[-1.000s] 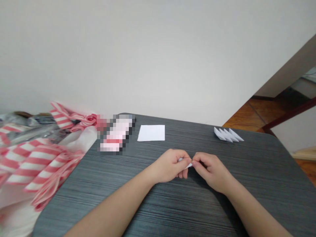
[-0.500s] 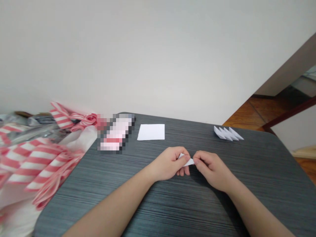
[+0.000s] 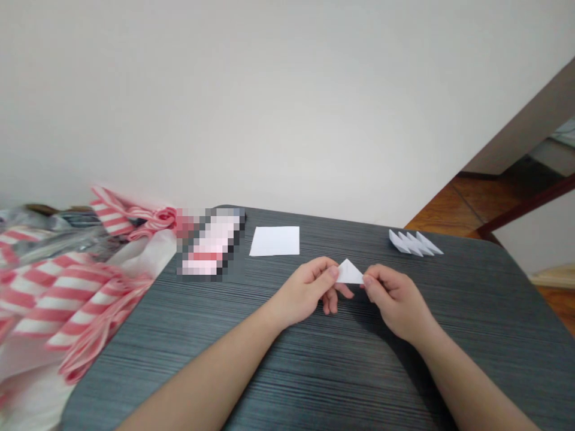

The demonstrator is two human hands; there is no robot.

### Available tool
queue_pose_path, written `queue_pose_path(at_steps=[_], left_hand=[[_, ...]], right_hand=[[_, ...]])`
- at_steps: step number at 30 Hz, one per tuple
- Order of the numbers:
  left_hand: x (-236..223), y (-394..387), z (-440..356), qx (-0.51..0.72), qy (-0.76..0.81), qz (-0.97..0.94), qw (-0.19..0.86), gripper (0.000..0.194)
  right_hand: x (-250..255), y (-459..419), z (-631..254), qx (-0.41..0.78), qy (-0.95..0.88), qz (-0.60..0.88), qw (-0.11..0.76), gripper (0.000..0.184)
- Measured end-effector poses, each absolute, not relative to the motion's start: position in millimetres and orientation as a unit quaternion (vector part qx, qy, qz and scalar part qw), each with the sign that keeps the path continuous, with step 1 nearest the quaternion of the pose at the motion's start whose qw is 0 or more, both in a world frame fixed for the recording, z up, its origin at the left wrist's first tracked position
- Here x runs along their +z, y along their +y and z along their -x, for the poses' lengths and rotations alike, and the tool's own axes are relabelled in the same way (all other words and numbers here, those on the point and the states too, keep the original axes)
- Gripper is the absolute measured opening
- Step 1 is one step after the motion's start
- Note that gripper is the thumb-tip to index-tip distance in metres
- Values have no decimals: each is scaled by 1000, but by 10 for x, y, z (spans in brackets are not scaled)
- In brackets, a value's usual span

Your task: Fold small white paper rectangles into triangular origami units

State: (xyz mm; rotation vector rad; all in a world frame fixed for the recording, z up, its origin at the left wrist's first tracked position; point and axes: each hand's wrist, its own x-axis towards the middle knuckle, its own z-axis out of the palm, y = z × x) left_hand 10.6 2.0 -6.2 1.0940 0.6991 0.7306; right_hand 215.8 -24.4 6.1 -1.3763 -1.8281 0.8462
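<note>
A small white folded paper triangle [image 3: 350,273] is held above the table, its peak pointing away from me. My left hand [image 3: 313,287] pinches its left corner between thumb and forefinger, the other fingers curled loosely beneath. At the right corner, my right hand [image 3: 395,297] grips the paper between thumb and bent forefinger. Beyond my left hand lies a white sheet or stack of square paper [image 3: 275,240], flat on the table. Several folded white paper pieces with pointed tips [image 3: 414,243] sit in an overlapping row toward the back right.
The dark wood-grain table [image 3: 278,383] stands against a pale wall [image 3: 287,108]. A pixelated oblong object [image 3: 211,242] lies at its back left. Red-and-white striped cloth bundles [image 3: 67,293] and clear plastic crowd the left side. Brown flooring [image 3: 453,200] shows past the right edge.
Both hands have shifted slightly, raising the paper away from me. More of the triangle shows between them now, and the right hand has moved a little to the right.
</note>
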Motion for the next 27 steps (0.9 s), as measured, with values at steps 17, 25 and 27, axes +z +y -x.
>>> queue_pose_path(at_steps=[17, 25, 27], left_hand=[[16, 26, -89, 337, 408, -555, 642, 26], [28, 22, -93, 334, 410, -549, 647, 23], [23, 23, -92, 337, 409, -548, 647, 23]], right_hand=[[45, -242, -2200, 362, -691, 520, 348, 30], [45, -231, -2204, 341, -710, 521, 330, 26], [38, -229, -2202, 338, -709, 521, 335, 26]])
